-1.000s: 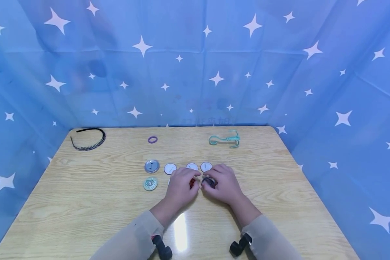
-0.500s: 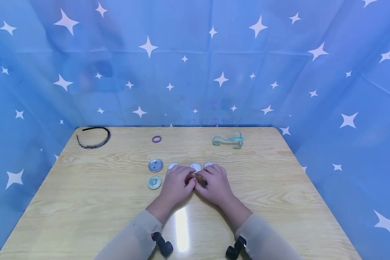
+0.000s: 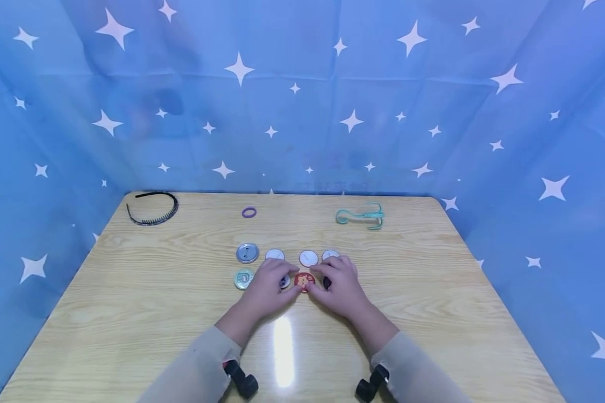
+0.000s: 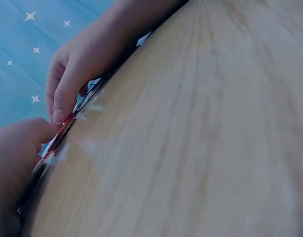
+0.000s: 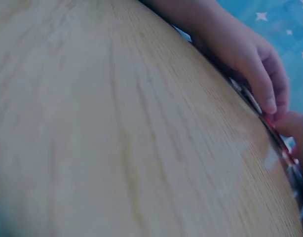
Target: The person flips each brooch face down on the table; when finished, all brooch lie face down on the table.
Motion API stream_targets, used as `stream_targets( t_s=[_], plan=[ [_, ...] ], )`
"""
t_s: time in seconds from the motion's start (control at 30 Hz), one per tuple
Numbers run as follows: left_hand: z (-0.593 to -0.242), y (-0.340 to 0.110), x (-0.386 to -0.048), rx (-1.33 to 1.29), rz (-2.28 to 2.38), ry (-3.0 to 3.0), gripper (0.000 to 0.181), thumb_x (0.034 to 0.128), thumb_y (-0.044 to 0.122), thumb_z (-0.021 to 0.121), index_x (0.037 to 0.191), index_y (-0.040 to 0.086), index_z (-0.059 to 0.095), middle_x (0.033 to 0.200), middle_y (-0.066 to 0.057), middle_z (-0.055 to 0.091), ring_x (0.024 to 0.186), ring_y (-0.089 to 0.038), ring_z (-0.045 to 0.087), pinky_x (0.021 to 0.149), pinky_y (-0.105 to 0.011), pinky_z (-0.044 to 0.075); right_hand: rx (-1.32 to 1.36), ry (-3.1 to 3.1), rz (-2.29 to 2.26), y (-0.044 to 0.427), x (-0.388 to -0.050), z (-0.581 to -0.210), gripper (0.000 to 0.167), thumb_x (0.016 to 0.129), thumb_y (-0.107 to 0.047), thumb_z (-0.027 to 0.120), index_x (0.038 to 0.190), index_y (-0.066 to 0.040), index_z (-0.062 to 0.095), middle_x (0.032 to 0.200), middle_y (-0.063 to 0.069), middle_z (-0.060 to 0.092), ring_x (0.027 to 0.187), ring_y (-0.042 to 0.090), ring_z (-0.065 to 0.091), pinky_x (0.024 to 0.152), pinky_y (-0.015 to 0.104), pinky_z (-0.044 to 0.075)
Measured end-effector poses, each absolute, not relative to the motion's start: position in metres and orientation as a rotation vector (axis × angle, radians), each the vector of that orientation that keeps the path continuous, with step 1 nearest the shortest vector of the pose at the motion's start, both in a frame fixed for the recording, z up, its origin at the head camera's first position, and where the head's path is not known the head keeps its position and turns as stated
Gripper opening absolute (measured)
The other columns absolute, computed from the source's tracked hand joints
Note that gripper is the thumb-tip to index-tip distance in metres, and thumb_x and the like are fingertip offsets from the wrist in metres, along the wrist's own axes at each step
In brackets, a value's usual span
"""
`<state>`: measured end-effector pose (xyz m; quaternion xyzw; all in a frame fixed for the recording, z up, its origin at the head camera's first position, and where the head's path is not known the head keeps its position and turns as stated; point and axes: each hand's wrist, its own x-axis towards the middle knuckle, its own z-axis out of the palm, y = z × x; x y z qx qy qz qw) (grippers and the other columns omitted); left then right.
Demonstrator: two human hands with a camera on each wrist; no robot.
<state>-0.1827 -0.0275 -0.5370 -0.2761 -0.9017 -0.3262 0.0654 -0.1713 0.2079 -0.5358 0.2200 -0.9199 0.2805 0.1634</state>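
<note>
A round red pin badge with a yellowish figure lies face up between my hands. My left hand holds its left edge with thumb and forefinger. Opposite, the thumb and forefinger of my right hand are at its right edge. In the left wrist view, fingertips of both hands meet at the thin red rim. A pale badge with dark marks shows partly under my left hand. Under my right hand a dark badge is mostly hidden.
Behind the hands lie white-backed badges and a larger silver-backed badge. A light teal badge sits left of my left hand. Farther back are a black headband, a purple ring and a teal hook-like item.
The hands came together from slightly apart, then parted a little. The red badge, mostly covered before, now shows flat between them. The head view has shifted slightly.
</note>
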Motion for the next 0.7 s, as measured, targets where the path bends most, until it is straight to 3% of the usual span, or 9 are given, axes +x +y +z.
stream_targets(
  t_s=[0.27,0.7],
  plan=[
    [-0.538,-0.0227,-0.1825,-0.824,-0.929,-2.728,0.044,0.0892,0.042,0.085,0.125,0.018,0.076,0.121,0.005,0.069,0.119,-0.017,0.057,0.107,-0.039,0.048,0.661,-2.671,0.751,0.213,-0.1709,-0.5358,0.04,0.084,-0.046,0.088,0.112,-0.019,0.084,0.107,-0.003,0.065,0.107,0.022,0.05,0.091,0.046,0.037],
    [-0.5371,-0.0238,-0.185,-0.889,-0.956,-2.669,0.038,0.0908,0.037,0.087,0.124,0.018,0.08,0.119,0.002,0.072,0.115,-0.021,0.059,0.105,-0.041,0.047,0.663,-2.655,0.855,0.2138,-0.1712,-0.5341,0.037,0.08,-0.041,0.094,0.107,-0.017,0.085,0.104,-0.004,0.066,0.105,0.021,0.051,0.089,0.046,0.037]
  ],
)
